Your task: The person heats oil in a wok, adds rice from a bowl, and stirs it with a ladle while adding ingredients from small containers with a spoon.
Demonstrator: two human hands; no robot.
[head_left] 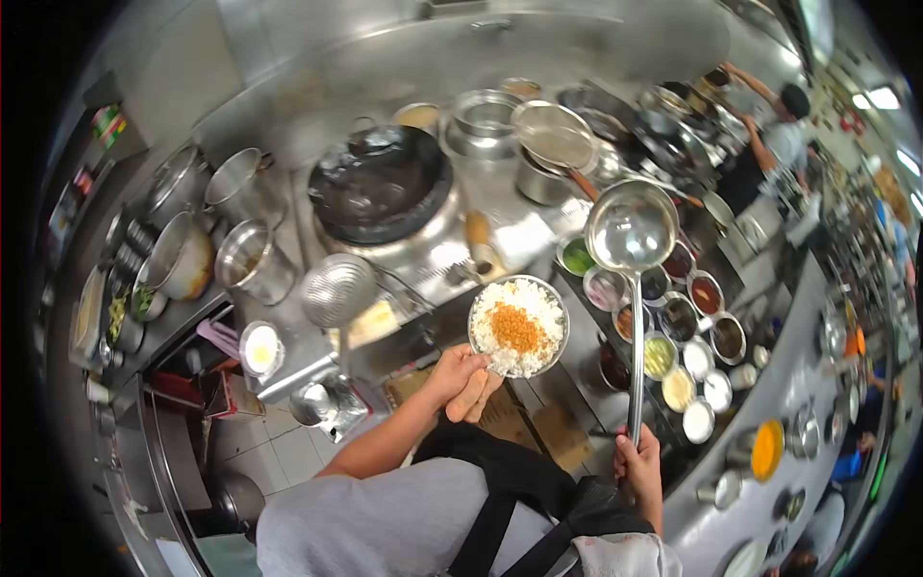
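Note:
My left hand point(463, 383) grips the near-left rim of a round metal bowl point(477, 358), thumb on top. White rice point(535, 293) fills the bowl, with an orange-brown crumbly topping point(517, 329) heaped in the middle. The fingers of my right hand point(638, 464) are wrapped round the lower handle of a long steel ladle point(633, 229). Its wide round head is raised over the sauce and ingredient containers. A black wok point(380, 192) sits on the burner beyond the bowl. Left of the bowl lies a perforated skimmer point(338, 290).
Small containers of sauces and chopped ingredients point(679, 317) crowd the right side. Behind them stand a mesh strainer point(555, 135) and metal pots point(484, 115). Steel pots point(254, 258) line the left. A co-worker point(769, 144) reaches over pans at the back right.

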